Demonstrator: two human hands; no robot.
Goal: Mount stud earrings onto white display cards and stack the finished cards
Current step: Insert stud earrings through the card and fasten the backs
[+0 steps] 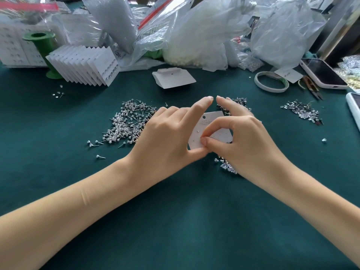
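Mounting is the step in hand: one small white punched display card [211, 131] is held above the dark green felt tabletop [175, 221], at mid-table between the two hands. The left hand [167, 137] supports the card from its left edge, thumb along the lower corner and forefinger stretched up past the top edge; its other fingers are hidden behind the card or folded, so their hold cannot be told exactly. The right hand [241, 137] has thumb and forefinger closed narrowly together on the card face, apparently pressing a stud into a hole, though the stud itself is hidden under the fingertips. One clear stone [198, 131] shows already seated on the card; several punched holes to its right remain unfilled, so the card is judged to be at an early stage. The next move calls for picking a single stud from a loose heap, aligning its post with the next hole, and keeping the card from bending under the push. Count of things: three loose heaps of silver-post clear-stone stud earrings, namely a large left heap [128, 121], a smaller one behind the right hand [238, 103] and a far-right one [302, 111]; one cluster of clear earring backs [226, 164] beneath the right wrist; one fanned stack of finished white cards [83, 65] at the rear left, roughly ten showing; one short pile of blank white cards [173, 77]; one roll of white tape [271, 81].
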